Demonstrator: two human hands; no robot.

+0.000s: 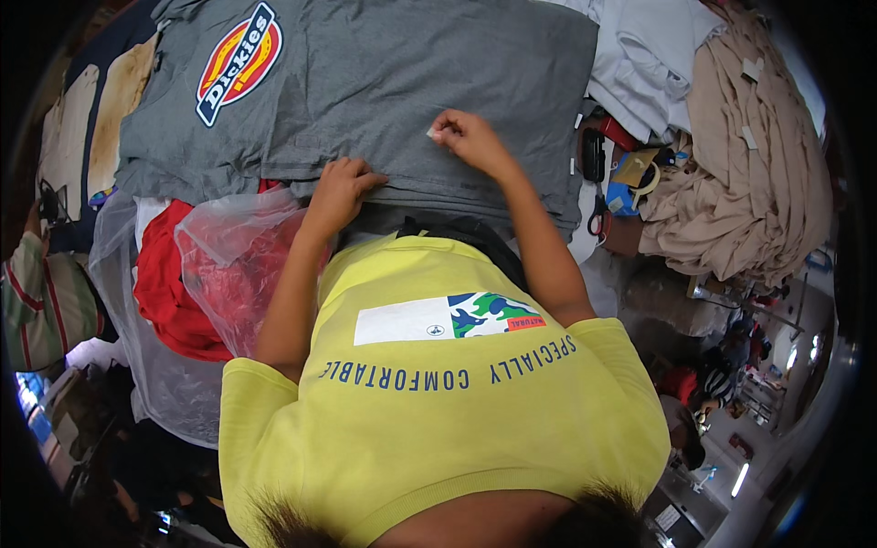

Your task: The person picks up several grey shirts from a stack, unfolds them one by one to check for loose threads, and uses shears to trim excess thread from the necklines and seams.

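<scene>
On the grey T-shirt (pixel 365 82), your left hand (pixel 340 187) lies flat on its hem; your right hand (pixel 466 137) pinches a small white tag (pixel 432 133), so you seem mid-tagging and should press next.

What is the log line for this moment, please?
left hand: flat on grey shirts | right hand: pinching white tag | red clothes in bag at left

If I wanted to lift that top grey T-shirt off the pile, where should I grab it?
Probably at the near folded edge of the grey T-shirt, coming from the person's side. The left hand already rests there, the layers end in a graspable lip, and the right hand presses farther in.
</scene>
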